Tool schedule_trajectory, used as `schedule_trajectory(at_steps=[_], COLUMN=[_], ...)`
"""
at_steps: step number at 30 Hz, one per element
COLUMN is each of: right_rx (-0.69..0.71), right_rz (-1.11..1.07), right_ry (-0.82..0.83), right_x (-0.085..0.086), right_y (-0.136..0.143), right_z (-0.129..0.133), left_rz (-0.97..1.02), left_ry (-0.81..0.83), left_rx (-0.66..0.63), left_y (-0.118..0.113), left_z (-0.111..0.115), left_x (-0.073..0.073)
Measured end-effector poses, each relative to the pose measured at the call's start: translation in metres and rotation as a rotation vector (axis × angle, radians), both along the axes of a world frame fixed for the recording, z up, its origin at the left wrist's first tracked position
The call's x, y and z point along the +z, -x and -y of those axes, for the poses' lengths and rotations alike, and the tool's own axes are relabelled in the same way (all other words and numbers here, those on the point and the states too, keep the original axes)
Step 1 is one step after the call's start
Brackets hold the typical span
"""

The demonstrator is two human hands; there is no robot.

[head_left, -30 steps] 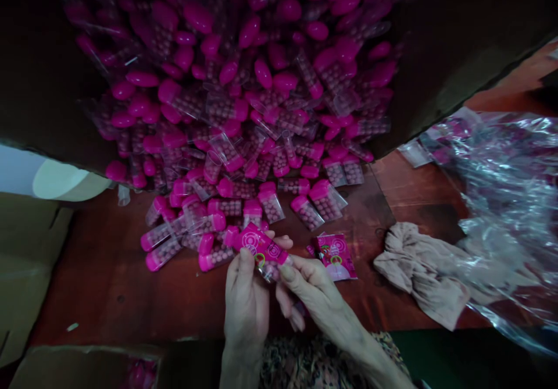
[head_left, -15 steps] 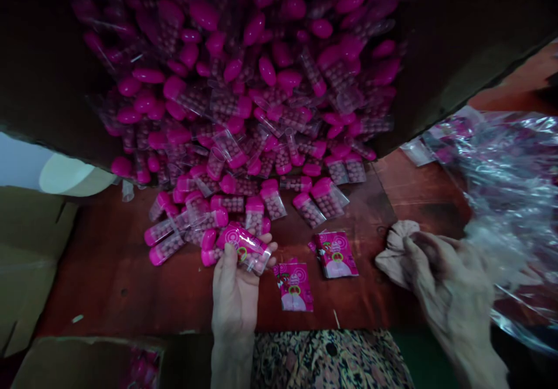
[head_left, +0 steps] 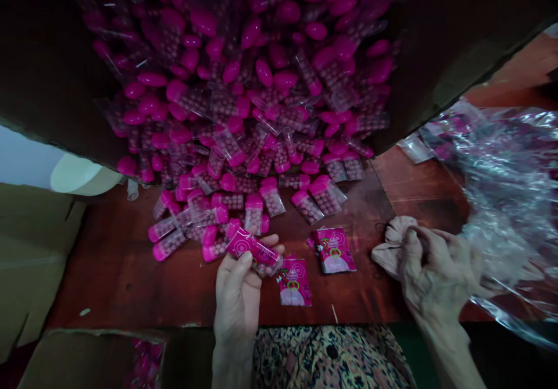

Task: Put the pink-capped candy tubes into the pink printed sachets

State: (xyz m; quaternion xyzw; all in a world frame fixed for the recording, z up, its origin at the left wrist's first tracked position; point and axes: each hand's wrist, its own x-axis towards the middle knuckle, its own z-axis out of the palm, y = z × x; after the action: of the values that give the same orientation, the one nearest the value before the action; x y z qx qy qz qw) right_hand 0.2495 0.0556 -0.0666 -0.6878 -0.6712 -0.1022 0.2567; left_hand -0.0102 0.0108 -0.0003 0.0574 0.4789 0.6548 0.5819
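My left hand [head_left: 239,290] is closed around a small clear candy bottle [head_left: 254,252] with a pink cap and a printed pink sleeve. The bottle lies tilted across the fingers, thumb on top. Just right of it are a few flat pink printed sleeves [head_left: 294,284] on the table, with a thicker stack of sleeves [head_left: 336,252] beyond them. My right hand [head_left: 438,267] rests at a crumpled beige cloth [head_left: 389,243], thumb and fingers gripping its right side. Behind my left hand lies a loose group of unsleeved candy bottles [head_left: 187,220].
A large dark box [head_left: 436,46] on its side spills many pink-capped bottles [head_left: 270,92] onto the red-brown table [head_left: 131,296]. Clear plastic wrapping [head_left: 514,203] is heaped at right. A pale bowl [head_left: 82,175] stands left. An open carton [head_left: 87,360] with pink items sits below the front edge.
The bottle in my left hand has turned so its cap end points more up-left, and that hand has shifted slightly right. My right hand has moved a little left over the cloth.
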Motion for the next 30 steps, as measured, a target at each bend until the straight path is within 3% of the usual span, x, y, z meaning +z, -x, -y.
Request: schedule_trajectory(at_steps=[5,8,10,14,17,30], right_rx=[0.026,0.051,0.143,0.437,0.551,0.461], right_rz=[-0.14,-0.223,-0.31,-0.705,-0.871,-1.0], right_ry=[-0.028,-0.076,-0.058,0.318,0.449,0.616], right_x=[0.017,0.035,0.046,0.059,0.063,0.055], right_y=[0.01,0.031,0.051,0.09,0.109,0.122], right_z=[0.002,0.006,0.011,0.021,0.024,0.024], left_rz=[-0.007,0.007,0.03,0.079,0.073,0.106], left_ry=[-0.016,-0.013,-0.016,-0.013,-0.023,0.05], left_rx=[-0.034,-0.059,-0.065,-0.08,-0.098,-0.027], left_y=[-0.003,-0.005,-0.007,-0.011,-0.015,-0.019], left_z=[0.002,0.003,0.003,0.001,0.0,-0.007], left_x=[-0.004,-0.007,-0.008,-0.008,-0.006,-0.006])
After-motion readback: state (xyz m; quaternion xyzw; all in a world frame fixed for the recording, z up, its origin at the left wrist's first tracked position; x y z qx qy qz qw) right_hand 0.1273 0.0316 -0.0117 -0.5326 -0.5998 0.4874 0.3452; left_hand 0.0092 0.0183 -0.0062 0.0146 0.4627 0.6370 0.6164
